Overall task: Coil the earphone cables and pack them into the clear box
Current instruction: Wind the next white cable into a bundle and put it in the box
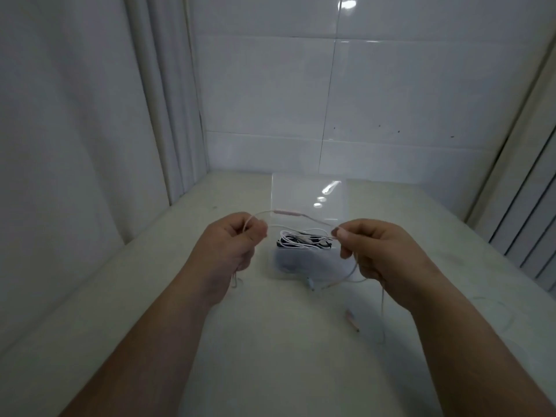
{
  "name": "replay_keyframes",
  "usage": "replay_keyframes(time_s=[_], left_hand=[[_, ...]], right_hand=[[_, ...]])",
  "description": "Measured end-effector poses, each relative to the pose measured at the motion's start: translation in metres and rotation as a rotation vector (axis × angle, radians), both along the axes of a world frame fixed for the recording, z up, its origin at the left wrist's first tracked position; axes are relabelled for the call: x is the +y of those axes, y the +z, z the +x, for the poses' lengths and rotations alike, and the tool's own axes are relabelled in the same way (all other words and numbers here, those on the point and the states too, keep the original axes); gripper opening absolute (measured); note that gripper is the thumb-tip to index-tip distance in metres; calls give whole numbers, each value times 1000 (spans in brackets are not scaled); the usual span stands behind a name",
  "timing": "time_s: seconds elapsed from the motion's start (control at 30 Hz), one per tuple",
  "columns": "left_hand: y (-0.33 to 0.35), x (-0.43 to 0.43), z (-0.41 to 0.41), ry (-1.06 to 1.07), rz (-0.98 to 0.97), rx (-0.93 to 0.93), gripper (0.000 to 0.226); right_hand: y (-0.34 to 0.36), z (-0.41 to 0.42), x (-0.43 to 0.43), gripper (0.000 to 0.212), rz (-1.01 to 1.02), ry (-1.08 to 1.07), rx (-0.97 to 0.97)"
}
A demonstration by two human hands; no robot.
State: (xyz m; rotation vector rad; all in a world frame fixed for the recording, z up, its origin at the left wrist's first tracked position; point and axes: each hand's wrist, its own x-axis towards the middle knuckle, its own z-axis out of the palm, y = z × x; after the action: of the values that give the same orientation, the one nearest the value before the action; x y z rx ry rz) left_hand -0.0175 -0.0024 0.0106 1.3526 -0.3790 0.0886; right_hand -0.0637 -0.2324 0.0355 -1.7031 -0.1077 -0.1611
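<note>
A person stretches a pale pink earphone cable (261, 212) between two raised hands above a white bench (270, 341). The held span runs side to side, bowing in a shallow arch away from the wearer. Its slim inline remote (287, 212) lies lengthwise along the span, roughly midway between the hands.

The left grip (231, 245) is clenched around the cable, which enters at the top of the fist. Thin strands dangle below the fist, too blurred to tell apart. The right grip (379, 251) pinches the cable between thumb and forefinger. From there the cable drops beneath the palm and trails in loose curves onto the bench.

The cable's jack plug (352, 320) lies at a slant on the bench, below the right grip and nearer the wearer.

The clear box (282, 266) sits on the bench just beyond the hands, in the gap between them. Its transparent lid (301, 191) stands raised on the far side. A bundle of white and black cables (304, 237) lies inside, level with the knuckles of both grips. A glossy tiled wall (361, 85) rises behind.
</note>
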Motion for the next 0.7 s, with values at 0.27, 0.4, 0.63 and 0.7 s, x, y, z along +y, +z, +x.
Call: replay_keyframes(time_s=[0.27, 0.4, 0.63, 0.7], left_hand=[[0, 3, 3, 214, -23, -60, 27], [-2, 4, 7, 347, 2, -78, 24], [-4, 10, 12, 566, -35, 4, 29], [-4, 10, 10, 598, 40, 32, 29]], right_hand=[[-1, -1, -1, 23, -265, -19, -22], [1, -1, -1, 19, -216, -25, -84], [-1, 1, -4, 24, -48, 9, -72], [0, 0, -3, 23, -17, 34, -47]])
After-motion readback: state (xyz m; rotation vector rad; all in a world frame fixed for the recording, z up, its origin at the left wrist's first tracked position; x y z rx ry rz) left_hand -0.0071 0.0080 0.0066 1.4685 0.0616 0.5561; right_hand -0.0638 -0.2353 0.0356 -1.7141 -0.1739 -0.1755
